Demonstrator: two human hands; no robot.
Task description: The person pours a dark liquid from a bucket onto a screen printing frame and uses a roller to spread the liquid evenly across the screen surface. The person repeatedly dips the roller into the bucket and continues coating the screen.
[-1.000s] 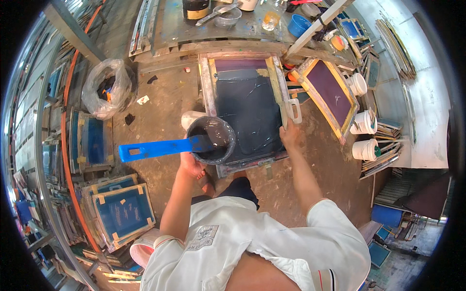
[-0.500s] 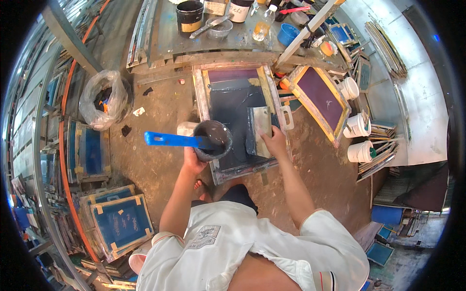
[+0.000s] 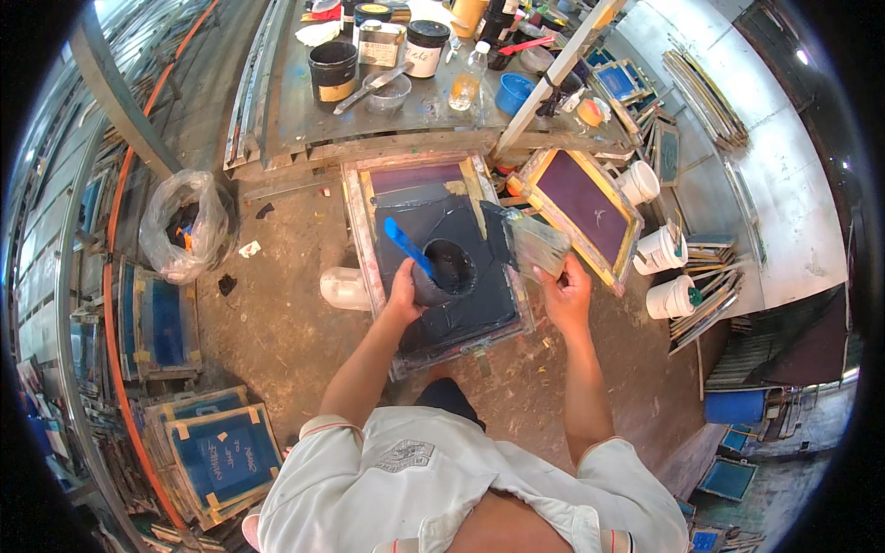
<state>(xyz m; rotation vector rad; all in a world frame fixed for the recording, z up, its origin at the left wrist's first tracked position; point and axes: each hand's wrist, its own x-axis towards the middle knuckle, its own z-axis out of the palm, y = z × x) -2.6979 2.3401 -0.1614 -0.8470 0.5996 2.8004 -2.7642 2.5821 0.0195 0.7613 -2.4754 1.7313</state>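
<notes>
My left hand (image 3: 403, 293) is closed around a dark ink pot (image 3: 424, 288), tilted toward me above the screen frame. A spatula with a blue handle (image 3: 408, 243) stands in the pot and leans to the left. In my right hand (image 3: 565, 290) is a wide squeegee (image 3: 540, 245), its blade smeared with dark ink and lifted near the frame's right side. Below both lies the wooden-edged screen frame (image 3: 361, 247), its mesh largely covered in dark grey ink (image 3: 415, 212). A strip of purple mesh shows at the far end.
Beyond the frame, a worktable (image 3: 286, 120) bears ink tubs, a bottle and a blue bowl (image 3: 516, 94). Another purple screen (image 3: 583, 210) leans at right beside white buckets (image 3: 662, 251). A plastic-lined bin (image 3: 189, 230) stands left. A whitish container (image 3: 343, 288) sits beside the frame.
The pot has moved right over the screen and tipped, and the spatula has swung more upright. My right hand has raised the squeegee and turned it outward to the right.
</notes>
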